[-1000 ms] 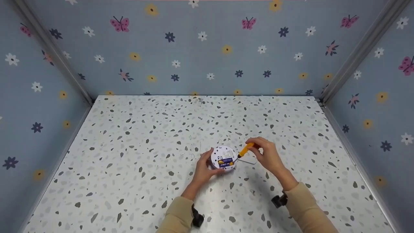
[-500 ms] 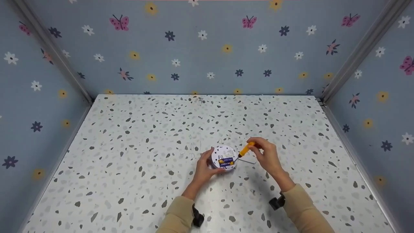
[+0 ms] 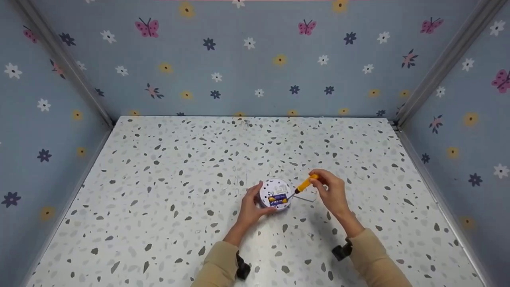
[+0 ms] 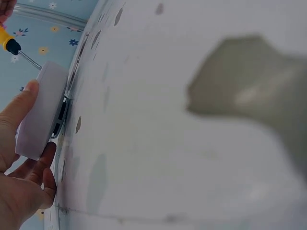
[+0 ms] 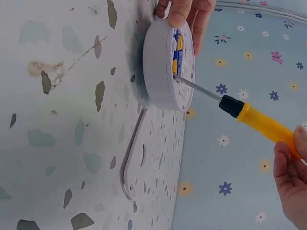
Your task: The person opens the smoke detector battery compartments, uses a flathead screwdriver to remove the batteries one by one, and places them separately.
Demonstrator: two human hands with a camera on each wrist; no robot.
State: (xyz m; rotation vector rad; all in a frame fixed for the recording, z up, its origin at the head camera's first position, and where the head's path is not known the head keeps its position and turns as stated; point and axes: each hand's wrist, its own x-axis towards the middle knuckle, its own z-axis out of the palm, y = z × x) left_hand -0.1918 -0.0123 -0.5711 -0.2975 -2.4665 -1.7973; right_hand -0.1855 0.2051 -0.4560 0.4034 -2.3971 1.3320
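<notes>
A round white device [image 3: 275, 190] lies on the table with its battery side up, and blue-and-yellow batteries [image 5: 178, 53] show in its compartment. My left hand [image 3: 251, 207] grips it from the left, thumb at the near side and fingers around the far side. In the left wrist view a dark slotted part [image 4: 60, 120] shows beneath the white casing [image 4: 45, 108]. My right hand [image 3: 330, 191] pinches the yellow handle of a screwdriver [image 5: 266, 123] near its end. The screwdriver slants down left, its metal tip at the compartment's edge beside the batteries.
A flat white plate with a slot [image 5: 136, 158] lies on the table, partly beside and right of the device. The speckled table [image 3: 159, 223] is bounded by flowered panels [image 3: 255, 59] at the back and both sides. Black wrist cameras [image 3: 342, 250] sit at the cuffs.
My right hand and the screwdriver handle have shifted slightly right, with the tip still at the compartment. My left hand and the device stay almost the same.
</notes>
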